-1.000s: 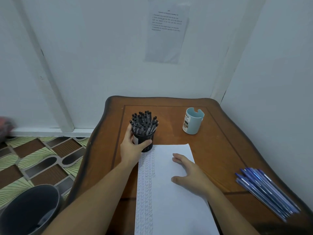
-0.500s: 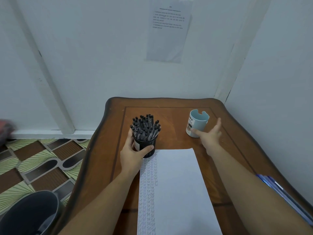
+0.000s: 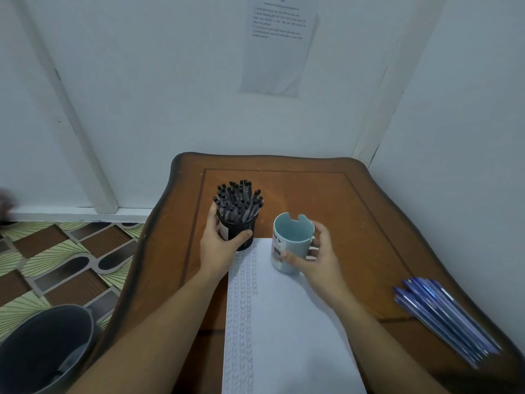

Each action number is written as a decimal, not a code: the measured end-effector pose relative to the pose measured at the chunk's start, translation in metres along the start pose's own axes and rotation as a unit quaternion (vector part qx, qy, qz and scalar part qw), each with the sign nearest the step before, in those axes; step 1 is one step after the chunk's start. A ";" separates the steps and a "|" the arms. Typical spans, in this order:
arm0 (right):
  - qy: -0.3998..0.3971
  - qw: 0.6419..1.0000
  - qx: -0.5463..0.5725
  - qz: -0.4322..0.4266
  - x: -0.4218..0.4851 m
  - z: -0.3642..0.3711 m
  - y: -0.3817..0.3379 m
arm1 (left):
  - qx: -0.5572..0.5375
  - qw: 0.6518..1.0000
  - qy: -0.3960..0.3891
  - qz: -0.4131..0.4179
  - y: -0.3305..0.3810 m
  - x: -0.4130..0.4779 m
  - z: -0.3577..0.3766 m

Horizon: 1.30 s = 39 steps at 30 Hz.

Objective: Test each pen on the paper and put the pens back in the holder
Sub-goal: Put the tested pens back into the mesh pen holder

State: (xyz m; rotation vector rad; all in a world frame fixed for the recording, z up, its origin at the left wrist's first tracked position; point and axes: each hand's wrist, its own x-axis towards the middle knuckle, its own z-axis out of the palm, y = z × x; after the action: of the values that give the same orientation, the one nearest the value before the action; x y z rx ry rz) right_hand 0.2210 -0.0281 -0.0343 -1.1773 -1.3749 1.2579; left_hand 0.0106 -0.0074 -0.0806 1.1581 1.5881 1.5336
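The right hand (image 3: 319,258) is wrapped around the empty light-blue holder (image 3: 294,247), having carried it from the far side of the worktop (image 3: 355,223) to the top edge of the paper (image 3: 284,322). The left hand (image 3: 218,247) grips the black holder (image 3: 237,225), full of black pens (image 3: 237,200). Blue pens (image 3: 443,317) lie well apart on the right. Judgement: the empty holder is now staged to receive tested pens.
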 end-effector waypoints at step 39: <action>-0.099 0.967 -0.237 0.007 -0.057 -0.056 0.017 | -0.117 0.978 -0.162 -0.052 0.065 -0.122 0.031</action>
State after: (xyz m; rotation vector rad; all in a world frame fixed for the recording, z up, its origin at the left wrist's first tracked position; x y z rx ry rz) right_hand 0.2850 -0.0766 -0.0477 -1.4068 -1.8904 1.1096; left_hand 0.0983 -0.1092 -0.0359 1.1090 1.1987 1.3433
